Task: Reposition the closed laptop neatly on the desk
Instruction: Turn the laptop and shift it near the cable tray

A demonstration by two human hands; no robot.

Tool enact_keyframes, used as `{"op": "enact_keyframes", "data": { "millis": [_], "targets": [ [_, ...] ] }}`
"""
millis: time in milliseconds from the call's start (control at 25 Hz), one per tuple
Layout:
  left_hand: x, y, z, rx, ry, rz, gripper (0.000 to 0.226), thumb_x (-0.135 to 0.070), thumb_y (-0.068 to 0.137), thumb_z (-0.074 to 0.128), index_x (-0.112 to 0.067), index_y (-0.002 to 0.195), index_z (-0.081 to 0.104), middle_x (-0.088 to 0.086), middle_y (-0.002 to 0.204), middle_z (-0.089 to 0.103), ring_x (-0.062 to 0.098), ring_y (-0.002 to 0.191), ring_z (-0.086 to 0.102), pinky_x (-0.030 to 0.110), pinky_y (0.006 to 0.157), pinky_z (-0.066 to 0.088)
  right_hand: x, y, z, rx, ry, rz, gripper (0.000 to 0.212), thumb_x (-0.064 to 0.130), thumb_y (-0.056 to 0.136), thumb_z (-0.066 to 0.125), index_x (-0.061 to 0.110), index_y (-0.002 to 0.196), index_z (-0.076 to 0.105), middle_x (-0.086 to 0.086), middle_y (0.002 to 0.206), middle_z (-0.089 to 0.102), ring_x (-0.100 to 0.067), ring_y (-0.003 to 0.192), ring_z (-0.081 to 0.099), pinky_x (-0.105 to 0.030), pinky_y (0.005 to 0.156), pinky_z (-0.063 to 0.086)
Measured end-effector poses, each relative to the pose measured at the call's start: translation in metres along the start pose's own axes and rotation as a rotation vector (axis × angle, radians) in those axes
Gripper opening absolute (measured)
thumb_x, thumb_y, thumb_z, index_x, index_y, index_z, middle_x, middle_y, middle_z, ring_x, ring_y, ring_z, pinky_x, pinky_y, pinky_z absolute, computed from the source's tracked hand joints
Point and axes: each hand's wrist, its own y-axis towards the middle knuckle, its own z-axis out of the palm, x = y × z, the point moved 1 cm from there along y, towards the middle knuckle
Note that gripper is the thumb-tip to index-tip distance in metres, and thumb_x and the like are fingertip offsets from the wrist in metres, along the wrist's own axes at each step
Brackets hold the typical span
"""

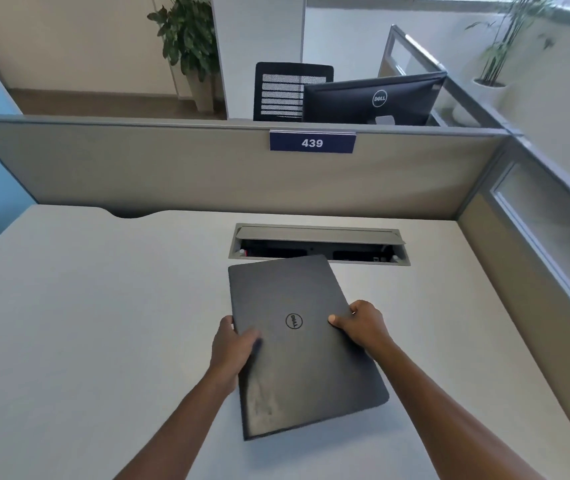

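A closed dark grey laptop (297, 344) with a round logo on its lid is over the middle of the white desk (86, 323), long side running away from me and turned slightly askew. My left hand (233, 351) grips its left edge, thumb on the lid. My right hand (363, 323) grips its right edge, thumb on the lid and fingers under it. The laptop's far end reaches the cable box. Whether the laptop rests flat or is lifted off the desk I cannot tell.
An open cable box (318, 244) is set into the desk just beyond the laptop. A grey partition (172, 168) with a blue 439 sign (312, 143) closes the back; a glazed partition (536, 237) closes the right. A monitor (373, 98) and chair stand behind it.
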Motion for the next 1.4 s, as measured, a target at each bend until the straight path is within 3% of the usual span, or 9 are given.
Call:
{"op": "enact_keyframes", "data": {
  "millis": [200,400,640,720,960,1120,1240,1400],
  "targets": [
    [-0.026,0.026,-0.002,0.08,0.329,0.095,0.04,-0.033,0.062,0.06,-0.012,0.095,0.055,0.008,0.097,0.067,0.029,0.089,0.065,0.042,0.08,0.054,-0.01,-0.028,0.009,-0.024,0.107,0.102,0.045,0.035,0.078,0.082,0.002,0.1,0.06,-0.01,0.096,0.066,-0.022,0.076,0.061,-0.028,0.055,0.045],
    [-0.052,0.063,0.015,0.159,0.621,0.214,0.029,-0.03,0.062,0.058,-0.011,0.082,0.046,0.014,0.089,0.065,0.037,0.092,0.063,0.044,0.079,0.052,-0.031,-0.046,0.033,-0.053,0.23,0.226,0.056,0.035,0.081,0.081,0.001,0.118,0.057,-0.014,0.114,0.067,-0.034,0.103,0.066,-0.043,0.085,0.058],
    [-0.064,0.094,0.047,0.146,1.016,0.325,0.033,-0.031,0.073,0.052,-0.018,0.102,0.046,0.008,0.101,0.053,0.033,0.106,0.046,0.041,0.083,0.039,-0.041,-0.057,0.057,-0.055,0.375,0.362,0.05,0.034,0.081,0.08,-0.001,0.111,0.059,-0.02,0.11,0.067,-0.038,0.098,0.067,-0.047,0.076,0.062],
    [-0.067,0.107,0.056,0.162,1.085,0.361,0.04,-0.031,0.075,0.052,-0.017,0.112,0.048,0.01,0.106,0.053,0.034,0.11,0.045,0.042,0.085,0.037,-0.036,-0.058,0.064,-0.065,0.453,0.407,0.045,0.029,0.082,0.081,0.0,0.11,0.059,-0.019,0.11,0.067,-0.037,0.095,0.067,-0.041,0.063,0.062],
    [-0.078,0.145,0.079,0.243,1.201,0.403,0.054,-0.029,0.075,0.051,-0.023,0.129,0.046,0.011,0.118,0.052,0.035,0.118,0.043,0.043,0.091,0.034,-0.02,-0.056,0.086,-0.108,0.663,0.494,0.038,0.016,0.08,0.082,-0.002,0.107,0.062,-0.02,0.106,0.068,-0.039,0.089,0.069,-0.043,0.052,0.063],
    [-0.084,0.16,0.096,0.306,1.263,0.436,0.067,-0.027,0.076,0.051,-0.028,0.142,0.04,0.012,0.134,0.05,0.036,0.126,0.04,0.047,0.102,0.034,-0.006,-0.057,0.101,-0.125,0.775,0.595,0.045,0.013,0.079,0.083,-0.003,0.113,0.06,-0.022,0.109,0.065,-0.042,0.094,0.067,-0.049,0.056,0.064],
    [-0.093,0.167,0.107,0.328,1.262,0.5,0.07,-0.026,0.076,0.052,-0.029,0.145,0.039,0.013,0.132,0.05,0.037,0.124,0.041,0.046,0.101,0.037,0.002,-0.054,0.106,-0.12,0.749,0.62,0.047,0.018,0.079,0.084,-0.004,0.113,0.061,-0.021,0.107,0.068,-0.039,0.089,0.067,-0.037,0.05,0.061],
    [-0.093,0.171,0.116,0.322,1.286,0.559,0.07,-0.024,0.076,0.052,-0.026,0.145,0.039,0.013,0.128,0.05,0.037,0.118,0.043,0.043,0.097,0.04,0.005,-0.049,0.102,-0.108,0.666,0.628,0.035,0.022,0.08,0.082,-0.004,0.098,0.068,-0.017,0.083,0.074,-0.035,0.072,0.073,-0.045,0.072,0.064]
  ]
}}
